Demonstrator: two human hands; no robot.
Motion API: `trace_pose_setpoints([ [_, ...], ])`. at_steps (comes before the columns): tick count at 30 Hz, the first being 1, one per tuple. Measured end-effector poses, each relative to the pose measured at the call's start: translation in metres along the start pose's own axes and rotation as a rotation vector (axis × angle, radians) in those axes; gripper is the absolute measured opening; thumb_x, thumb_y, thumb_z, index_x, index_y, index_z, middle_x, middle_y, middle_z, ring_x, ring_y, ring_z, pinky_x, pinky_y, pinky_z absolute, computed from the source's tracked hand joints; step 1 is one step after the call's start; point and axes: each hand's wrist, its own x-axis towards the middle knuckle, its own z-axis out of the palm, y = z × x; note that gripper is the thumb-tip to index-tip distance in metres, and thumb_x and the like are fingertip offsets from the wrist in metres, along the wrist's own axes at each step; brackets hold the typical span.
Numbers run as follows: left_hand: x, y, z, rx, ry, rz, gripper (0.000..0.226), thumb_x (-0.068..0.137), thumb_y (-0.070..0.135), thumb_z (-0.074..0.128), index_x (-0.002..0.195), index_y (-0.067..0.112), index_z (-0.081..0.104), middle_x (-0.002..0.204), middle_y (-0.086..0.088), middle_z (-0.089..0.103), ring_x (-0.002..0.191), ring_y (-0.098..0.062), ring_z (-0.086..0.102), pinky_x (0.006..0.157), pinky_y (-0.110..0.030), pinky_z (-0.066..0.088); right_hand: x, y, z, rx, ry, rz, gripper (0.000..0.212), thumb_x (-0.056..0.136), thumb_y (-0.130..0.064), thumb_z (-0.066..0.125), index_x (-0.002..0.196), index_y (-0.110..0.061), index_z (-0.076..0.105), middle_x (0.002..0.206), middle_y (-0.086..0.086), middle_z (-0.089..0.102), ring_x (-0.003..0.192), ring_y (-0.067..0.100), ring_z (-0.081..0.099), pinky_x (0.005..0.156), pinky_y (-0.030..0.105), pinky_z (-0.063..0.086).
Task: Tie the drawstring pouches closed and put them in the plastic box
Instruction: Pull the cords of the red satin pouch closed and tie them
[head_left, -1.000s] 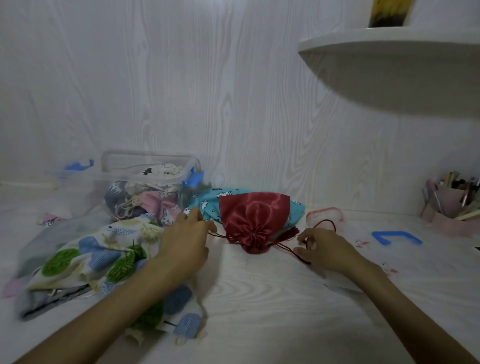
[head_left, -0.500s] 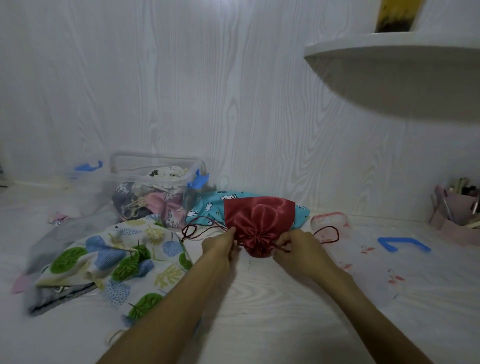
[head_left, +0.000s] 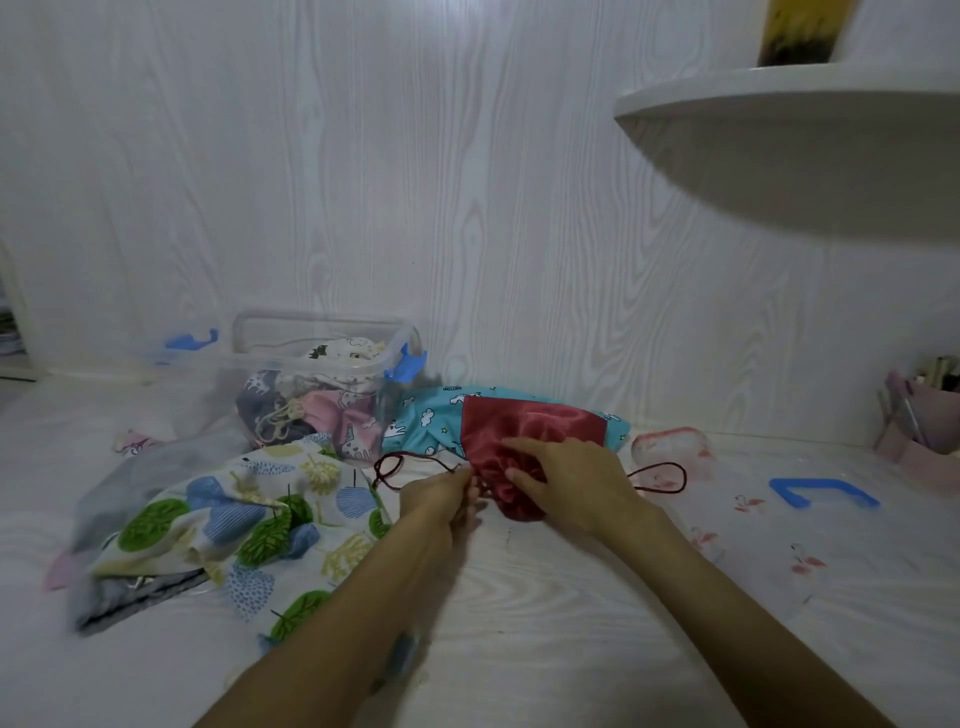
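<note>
A red satin drawstring pouch (head_left: 524, 426) lies on the white table, its gathered mouth toward me. My left hand (head_left: 441, 493) pinches the dark red cord (head_left: 387, 470) at the mouth's left side; the cord loops out to the left. My right hand (head_left: 566, 478) rests over the gathered mouth and grips the fabric; another cord loop (head_left: 667, 475) trails to its right. The clear plastic box (head_left: 311, 364) with blue clips stands behind on the left and holds several tied pouches. A turquoise unicorn pouch (head_left: 431, 421) lies under the red one.
A leaf-print cloth (head_left: 249, 519) and grey cloth (head_left: 135, 603) lie at the left. The box's clear lid with a blue clip (head_left: 823, 491) rests at the right, near a pink pen holder (head_left: 924, 421). A white shelf (head_left: 779, 104) juts out overhead at the right.
Both hands came in from the spread cord ends to the pouch's mouth. My right hand now covers the gathered mouth. The cords lie slack in loops on either side.
</note>
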Motion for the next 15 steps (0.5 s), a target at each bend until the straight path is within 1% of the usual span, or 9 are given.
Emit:
trace_pose_setpoints([
  [1, -0.001, 0.001, -0.004, -0.029, 0.017, 0.024, 0.022, 0.089, 0.013, 0.063, 0.068, 0.005, 0.061, 0.049, -0.005, 0.061, 0.036, -0.010, 0.057, 0.032, -0.018, 0.044, 0.003, 0.001, 0.002, -0.039, -0.070, -0.004, 0.043, 0.094, -0.052, 0.040, 0.134, -0.038, 0.047, 0.112, -0.004, 0.067, 0.092, 0.016, 0.064, 0.075, 0.028, 0.048],
  [3, -0.006, 0.003, -0.011, -0.074, 0.018, 0.083, 0.018, 0.090, 0.014, 0.062, 0.074, 0.006, 0.064, 0.059, -0.005, 0.063, 0.041, -0.008, 0.059, 0.033, -0.017, 0.043, 0.004, 0.004, 0.007, -0.032, -0.192, 0.033, 0.043, 0.094, -0.055, 0.038, 0.131, -0.039, 0.051, 0.116, -0.002, 0.066, 0.099, 0.019, 0.063, 0.077, 0.029, 0.045],
  [5, -0.011, 0.005, -0.014, -0.036, 0.000, 0.192, 0.014, 0.092, 0.018, 0.059, 0.087, 0.009, 0.069, 0.068, 0.001, 0.064, 0.049, -0.002, 0.059, 0.035, -0.013, 0.038, 0.003, 0.003, 0.016, 0.032, -0.328, 0.066, 0.045, 0.095, -0.057, 0.031, 0.133, -0.040, 0.048, 0.127, -0.001, 0.061, 0.110, 0.022, 0.059, 0.087, 0.032, 0.045],
  [6, -0.013, 0.005, -0.014, 0.001, -0.024, 0.247, 0.016, 0.094, 0.020, 0.057, 0.092, 0.012, 0.069, 0.073, 0.005, 0.066, 0.055, 0.000, 0.061, 0.036, -0.011, 0.034, 0.002, 0.002, 0.021, 0.075, -0.387, 0.075, 0.046, 0.096, -0.057, 0.028, 0.134, -0.040, 0.046, 0.131, -0.001, 0.058, 0.114, 0.023, 0.057, 0.092, 0.034, 0.044],
  [8, -0.016, 0.008, -0.011, 0.079, -0.133, 0.303, 0.019, 0.098, 0.024, 0.048, 0.092, 0.017, 0.066, 0.086, 0.008, 0.069, 0.059, 0.003, 0.064, 0.037, -0.011, 0.028, 0.001, 0.002, 0.028, 0.148, -0.436, 0.091, 0.046, 0.096, -0.056, 0.026, 0.134, -0.040, 0.046, 0.131, -0.001, 0.057, 0.116, 0.023, 0.055, 0.095, 0.036, 0.044],
  [10, -0.016, 0.013, -0.007, 0.158, -0.280, 0.308, 0.021, 0.100, 0.024, 0.041, 0.090, 0.016, 0.058, 0.096, 0.003, 0.069, 0.054, 0.003, 0.064, 0.036, -0.011, 0.027, 0.003, 0.005, 0.030, 0.185, -0.461, 0.102, 0.044, 0.096, -0.055, 0.027, 0.130, -0.039, 0.051, 0.125, 0.000, 0.061, 0.110, 0.022, 0.057, 0.092, 0.036, 0.045],
  [12, -0.015, 0.019, -0.004, 0.294, -0.364, 0.332, 0.021, 0.100, 0.023, 0.041, 0.091, 0.015, 0.058, 0.089, 0.003, 0.068, 0.047, 0.003, 0.061, 0.035, -0.010, 0.031, 0.007, 0.010, 0.026, 0.269, -0.536, 0.101, 0.042, 0.097, -0.051, 0.032, 0.130, -0.034, 0.053, 0.126, 0.000, 0.060, 0.110, 0.020, 0.056, 0.093, 0.032, 0.042],
  [14, -0.008, 0.027, -0.004, 0.455, -0.384, 0.381, 0.021, 0.098, 0.024, 0.047, 0.092, 0.015, 0.065, 0.071, 0.008, 0.063, 0.042, 0.003, 0.051, 0.038, -0.008, 0.031, 0.011, 0.015, 0.014, 0.402, -0.588, 0.087, 0.039, 0.097, -0.042, 0.042, 0.133, -0.031, 0.050, 0.134, -0.002, 0.054, 0.114, 0.014, 0.052, 0.098, 0.026, 0.039],
  [15, -0.002, 0.033, -0.004, 0.528, -0.386, 0.390, 0.021, 0.096, 0.026, 0.051, 0.090, 0.017, 0.068, 0.060, 0.011, 0.059, 0.042, 0.001, 0.046, 0.040, -0.009, 0.031, 0.013, 0.019, 0.006, 0.469, -0.562, 0.096, 0.040, 0.095, -0.039, 0.047, 0.134, -0.031, 0.049, 0.134, -0.003, 0.053, 0.113, 0.012, 0.052, 0.099, 0.025, 0.041],
])
